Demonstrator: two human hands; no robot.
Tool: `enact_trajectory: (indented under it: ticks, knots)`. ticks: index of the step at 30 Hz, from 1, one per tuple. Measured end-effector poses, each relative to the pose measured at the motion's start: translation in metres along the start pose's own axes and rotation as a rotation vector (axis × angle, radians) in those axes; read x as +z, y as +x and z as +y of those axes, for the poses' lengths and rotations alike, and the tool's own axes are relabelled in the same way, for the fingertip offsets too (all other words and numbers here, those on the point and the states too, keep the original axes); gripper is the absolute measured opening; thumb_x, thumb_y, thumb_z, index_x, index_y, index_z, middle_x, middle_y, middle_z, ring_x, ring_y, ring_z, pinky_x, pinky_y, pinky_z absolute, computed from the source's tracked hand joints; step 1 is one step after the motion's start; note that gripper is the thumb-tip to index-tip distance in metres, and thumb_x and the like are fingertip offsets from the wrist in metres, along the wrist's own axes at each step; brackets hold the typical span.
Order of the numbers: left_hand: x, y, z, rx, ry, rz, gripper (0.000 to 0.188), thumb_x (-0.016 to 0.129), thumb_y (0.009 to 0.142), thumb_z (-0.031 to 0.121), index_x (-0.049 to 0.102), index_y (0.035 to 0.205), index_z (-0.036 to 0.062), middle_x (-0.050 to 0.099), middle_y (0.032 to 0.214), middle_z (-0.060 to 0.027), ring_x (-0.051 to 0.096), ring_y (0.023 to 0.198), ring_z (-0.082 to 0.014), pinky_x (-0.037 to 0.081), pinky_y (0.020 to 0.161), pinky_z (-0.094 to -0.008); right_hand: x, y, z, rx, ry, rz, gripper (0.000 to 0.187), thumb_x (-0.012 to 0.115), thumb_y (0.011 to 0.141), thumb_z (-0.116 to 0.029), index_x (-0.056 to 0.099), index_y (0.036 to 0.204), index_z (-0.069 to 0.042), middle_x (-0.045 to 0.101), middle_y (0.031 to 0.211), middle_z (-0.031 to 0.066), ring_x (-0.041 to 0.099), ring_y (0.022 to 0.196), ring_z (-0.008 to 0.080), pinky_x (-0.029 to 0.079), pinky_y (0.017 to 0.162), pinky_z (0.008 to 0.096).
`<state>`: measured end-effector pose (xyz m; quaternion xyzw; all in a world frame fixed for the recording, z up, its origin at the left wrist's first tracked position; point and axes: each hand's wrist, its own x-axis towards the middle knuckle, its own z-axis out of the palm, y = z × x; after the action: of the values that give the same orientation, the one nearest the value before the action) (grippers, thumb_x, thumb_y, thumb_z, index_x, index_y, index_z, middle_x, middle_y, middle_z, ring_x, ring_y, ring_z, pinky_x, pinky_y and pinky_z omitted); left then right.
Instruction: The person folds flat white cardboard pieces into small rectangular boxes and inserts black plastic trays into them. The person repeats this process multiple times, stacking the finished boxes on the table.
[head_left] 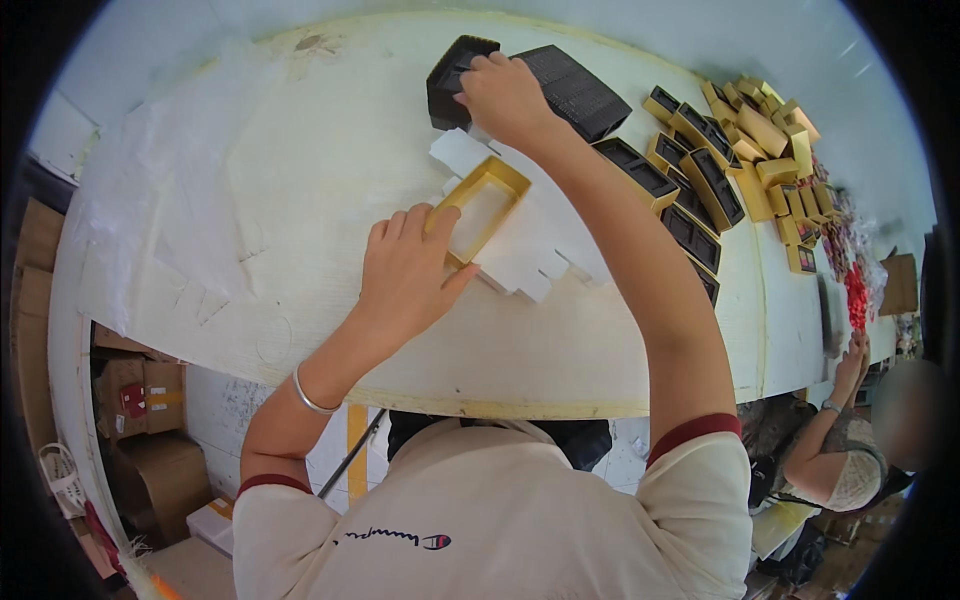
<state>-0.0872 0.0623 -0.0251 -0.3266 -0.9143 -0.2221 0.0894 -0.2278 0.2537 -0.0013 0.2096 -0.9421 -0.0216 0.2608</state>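
My left hand (408, 265) grips the near left side of a gold cardboard box frame (512, 180), thumb outside and fingertips over its edge. The frame stands open on flat white cardboard pieces (530, 240). Farther off, my right hand (503, 97) has its fingers closed at the edge of a black plastic tray (447, 85) at the end of a stack. The fingertips are partly hidden by the hand itself. Just right of it lies a larger block of nested black trays (575, 90).
Gold boxes with black inserts (712, 185) lie right of my right forearm. Behind them is a heap of gold boxes (770, 130). Clear plastic film (170, 200) covers the table's left. Another person (835, 450) works at the far right by red items (856, 295).
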Motion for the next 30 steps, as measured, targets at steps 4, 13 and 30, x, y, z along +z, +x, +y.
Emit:
enact_trajectory:
  ticks: [4, 13, 30]
  knots:
    - [-0.008, -0.004, -0.008, -0.030, -0.273, -0.029, 0.058, 0.077, 0.072, 0.016, 0.046, 0.120, 0.0059, 0.054, 0.115, -0.0135, 0.051, 0.104, -0.0327, 0.039, 0.092, -0.0419, 0.007, 0.017, 0.003, -0.026, -0.021, -0.081, 0.010, 0.064, 0.074, -0.013, 0.070, 0.078, -0.006, 0.066, 0.087, 0.0109, 0.061, 0.089, 0.0282, 0.048, 0.075, 0.0402]
    - [-0.004, 0.015, -0.020, 0.170, -0.334, -0.118, 0.076, 0.078, 0.071, 0.014, 0.038, 0.136, 0.0111, 0.052, 0.123, -0.0129, 0.048, 0.111, -0.0316, 0.035, 0.099, -0.0409, -0.058, 0.004, 0.015, 0.249, 0.593, 0.224, 0.018, 0.064, 0.085, -0.020, 0.068, 0.083, -0.003, 0.067, 0.088, 0.0105, 0.063, 0.086, 0.0254, 0.050, 0.076, 0.0348]
    - [-0.004, 0.027, -0.009, 0.259, -0.265, -0.230, 0.071, 0.073, 0.078, 0.026, 0.039, 0.140, 0.0161, 0.051, 0.124, -0.0120, 0.049, 0.109, -0.0308, 0.036, 0.097, -0.0417, -0.096, -0.202, -0.042, 1.240, 2.001, 0.282, 0.027, 0.054, 0.097, -0.028, 0.063, 0.089, -0.004, 0.066, 0.079, 0.0073, 0.061, 0.074, 0.0136, 0.048, 0.073, 0.0263]
